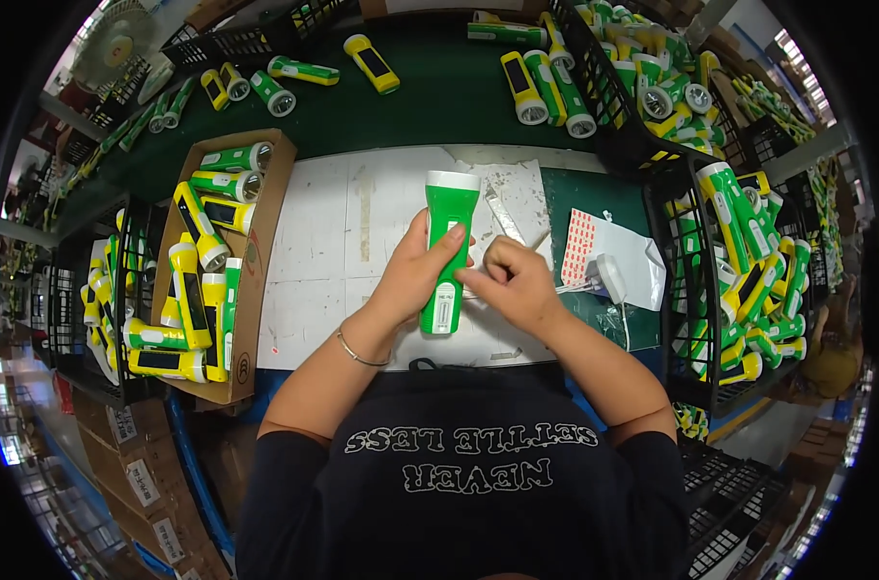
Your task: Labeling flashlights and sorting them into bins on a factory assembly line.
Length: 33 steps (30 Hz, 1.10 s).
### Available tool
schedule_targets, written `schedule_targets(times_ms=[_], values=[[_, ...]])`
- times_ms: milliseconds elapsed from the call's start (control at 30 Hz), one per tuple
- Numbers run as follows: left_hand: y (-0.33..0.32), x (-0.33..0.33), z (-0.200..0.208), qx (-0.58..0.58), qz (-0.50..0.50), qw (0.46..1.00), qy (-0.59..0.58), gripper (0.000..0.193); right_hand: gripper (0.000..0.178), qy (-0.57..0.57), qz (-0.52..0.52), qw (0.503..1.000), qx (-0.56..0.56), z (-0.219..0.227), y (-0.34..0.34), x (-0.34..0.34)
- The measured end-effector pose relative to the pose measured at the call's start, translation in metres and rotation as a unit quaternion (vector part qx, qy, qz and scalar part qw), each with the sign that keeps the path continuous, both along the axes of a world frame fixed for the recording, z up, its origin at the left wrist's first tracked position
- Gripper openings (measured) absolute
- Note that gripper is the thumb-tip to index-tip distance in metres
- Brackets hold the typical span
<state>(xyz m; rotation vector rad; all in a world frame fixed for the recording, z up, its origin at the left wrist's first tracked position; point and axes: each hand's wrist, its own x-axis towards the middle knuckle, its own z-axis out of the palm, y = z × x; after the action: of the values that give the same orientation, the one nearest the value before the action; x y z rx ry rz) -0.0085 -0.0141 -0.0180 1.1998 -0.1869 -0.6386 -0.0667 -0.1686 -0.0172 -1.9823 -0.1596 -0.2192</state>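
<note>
I see the left hand (415, 268) clamped on a green flashlight (449, 268); right hand (518, 280), at its four o'clock, fingers bunched together, perhaps touching.

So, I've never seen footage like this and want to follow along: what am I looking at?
There's no machine here, just a person's bare hands. The one picture comes from a wide fisheye camera on their head, looking down, so edges bend. The left hand holds a green flashlight, white end away from the body. The right hand is curled beside it; whether it holds anything is unclear. On the green table lie a white sheet, an adapter and loose flashlights. More fill the carton and black crates.
</note>
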Motion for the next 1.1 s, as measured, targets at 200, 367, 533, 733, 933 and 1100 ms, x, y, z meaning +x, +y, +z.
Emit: schedule_targets(times_ms=[200,367,533,733,933,1100], values=[[0.009,-0.001,0.008,0.131,-0.028,0.974,-0.181,0.041,0.03,0.117,-0.043,0.99,0.057,0.03,-0.037,0.018],[0.025,-0.003,0.026,0.369,-0.112,0.787,-0.482,0.048,0.059,0.156,0.113,0.981,-0.037,0.045,-0.044,0.023],[0.067,0.011,0.035,0.482,-0.178,0.741,-0.433,0.034,0.063,0.18,0.113,0.975,0.067,0.041,-0.06,0.013],[0.069,0.011,0.035,0.459,-0.221,0.752,-0.419,0.037,0.067,0.207,0.133,0.964,0.103,0.04,-0.043,0.018],[0.059,0.024,0.006,0.376,-0.144,0.882,-0.247,0.056,0.042,0.147,0.021,0.989,-0.002,-0.015,-0.022,0.033],[0.06,0.021,-0.009,0.339,-0.06,0.918,-0.198,0.055,0.026,0.077,0.004,0.959,-0.272,-0.043,0.025,0.026]])
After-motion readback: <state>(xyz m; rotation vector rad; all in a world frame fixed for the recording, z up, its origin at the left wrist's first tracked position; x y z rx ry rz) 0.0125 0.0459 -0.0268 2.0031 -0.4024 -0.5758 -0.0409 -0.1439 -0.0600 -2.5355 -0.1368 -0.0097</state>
